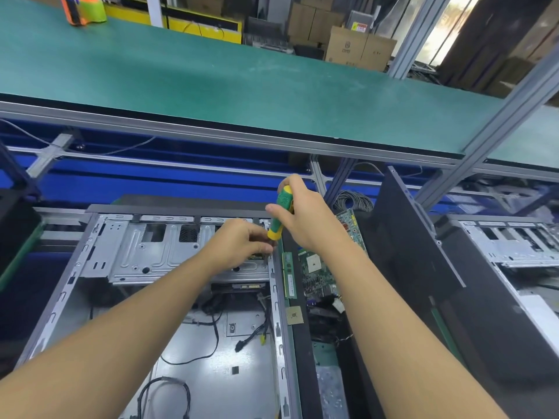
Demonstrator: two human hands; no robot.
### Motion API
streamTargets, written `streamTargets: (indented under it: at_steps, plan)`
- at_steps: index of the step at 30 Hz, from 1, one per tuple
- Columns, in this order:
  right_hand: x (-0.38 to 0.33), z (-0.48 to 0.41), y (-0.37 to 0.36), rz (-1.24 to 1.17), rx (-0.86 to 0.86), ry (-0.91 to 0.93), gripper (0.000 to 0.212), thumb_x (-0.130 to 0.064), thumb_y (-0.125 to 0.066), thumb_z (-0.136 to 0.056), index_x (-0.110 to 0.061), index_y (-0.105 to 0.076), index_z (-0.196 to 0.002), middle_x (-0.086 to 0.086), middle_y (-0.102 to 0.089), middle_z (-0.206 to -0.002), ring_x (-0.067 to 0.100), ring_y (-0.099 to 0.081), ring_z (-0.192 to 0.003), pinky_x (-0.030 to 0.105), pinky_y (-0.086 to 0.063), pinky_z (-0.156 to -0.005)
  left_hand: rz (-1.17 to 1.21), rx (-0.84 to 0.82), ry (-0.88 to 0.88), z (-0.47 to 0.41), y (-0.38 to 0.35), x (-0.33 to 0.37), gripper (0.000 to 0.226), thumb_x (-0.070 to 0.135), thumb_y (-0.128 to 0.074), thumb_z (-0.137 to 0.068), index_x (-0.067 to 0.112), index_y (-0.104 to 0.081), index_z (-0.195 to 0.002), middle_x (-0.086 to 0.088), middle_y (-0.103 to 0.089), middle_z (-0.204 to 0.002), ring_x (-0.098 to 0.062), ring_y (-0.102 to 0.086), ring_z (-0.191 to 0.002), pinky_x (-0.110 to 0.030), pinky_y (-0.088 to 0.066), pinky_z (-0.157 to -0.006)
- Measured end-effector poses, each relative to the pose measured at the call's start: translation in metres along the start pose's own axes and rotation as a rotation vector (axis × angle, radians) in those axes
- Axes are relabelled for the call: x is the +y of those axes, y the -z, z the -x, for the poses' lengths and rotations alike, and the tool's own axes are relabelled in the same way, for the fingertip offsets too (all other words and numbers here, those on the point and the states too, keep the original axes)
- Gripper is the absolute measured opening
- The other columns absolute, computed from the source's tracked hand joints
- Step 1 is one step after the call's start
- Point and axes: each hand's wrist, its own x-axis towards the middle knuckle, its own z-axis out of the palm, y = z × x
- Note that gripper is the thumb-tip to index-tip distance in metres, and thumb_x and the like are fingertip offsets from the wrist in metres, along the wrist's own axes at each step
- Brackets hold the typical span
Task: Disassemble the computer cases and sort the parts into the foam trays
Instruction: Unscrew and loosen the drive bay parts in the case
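While its drive cage [157, 252] seems screwed fast, computer case [276, 313]: lying open, centre-left. Screwdriver [279, 216]: upright at cage's far right corner; right hand [305, 216] grips handle for turning, left hand [242, 243] pinches tip, steadying. Memory stick [289, 275], circuit board [317, 273]: just outside case's right wall.

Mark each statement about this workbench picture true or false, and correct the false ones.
1. The right hand grips a screwdriver. True.
2. The RAM stick is plugged into the motherboard. False: it lies loose beside it.
3. A tape dispenser sits on the upper shelf. True.
4. The open case holds no cables. False: black cables lie inside.
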Motion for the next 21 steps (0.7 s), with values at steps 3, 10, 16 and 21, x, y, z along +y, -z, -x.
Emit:
streamTargets:
  at_steps: [3, 10, 16, 21]
  plan:
    - [-0.001, 0.001, 0.0, -0.003, -0.001, -0.017, 0.028, -0.038, -0.06, -0.099, -0.022, -0.041, -0.111, 0.0, -0.058, -0.08, 0.018, -0.053, -0.062, 0.031, -0.042, -0.054, -0.012, -0.001, -0.021, 0.003, -0.001, 0.002, 0.012, 0.022, -0.078, -0.083, 0.027, -0.079, -0.094, 0.017, -0.075, -0.08, 0.0, -0.07, -0.081, -0.035, -0.056, -0.086]
    - [-0.009, 0.006, 0.006, 0.029, -0.096, 0.05, 0.024, -0.034, -0.062, -0.098, -0.027, -0.041, -0.108, -0.004, -0.058, -0.076, 0.009, -0.051, -0.055, 0.025, -0.037, -0.051, 0.107, 0.064, -0.039, 0.011, -0.003, 0.002, 0.021, 0.011, -0.079, -0.08, 0.032, -0.076, -0.082, 0.015, -0.075, -0.078, 0.003, -0.069, -0.074, -0.006, -0.045, -0.066]
    - [-0.019, 0.011, 0.018, 0.101, -0.279, 0.12, 0.015, -0.022, -0.057, -0.1, -0.028, -0.045, -0.106, -0.012, -0.053, -0.09, 0.004, -0.051, -0.074, 0.025, -0.036, -0.061, 0.14, 0.02, -0.096, 0.017, -0.002, 0.002, 0.028, 0.01, -0.08, -0.08, 0.036, -0.073, -0.079, 0.019, -0.072, -0.073, 0.007, -0.063, -0.066, -0.004, -0.042, -0.062]
    - [-0.021, 0.015, 0.025, 0.075, -0.313, 0.079, 0.013, -0.021, -0.056, -0.101, -0.028, -0.045, -0.103, -0.007, -0.059, -0.095, 0.014, -0.064, -0.076, 0.036, -0.053, -0.065, 0.331, -0.129, -0.11, 0.017, 0.016, 0.014, 0.044, 0.007, -0.077, -0.083, 0.025, -0.066, -0.121, 0.006, -0.073, -0.113, -0.008, -0.068, -0.106, -0.023, -0.054, -0.087]
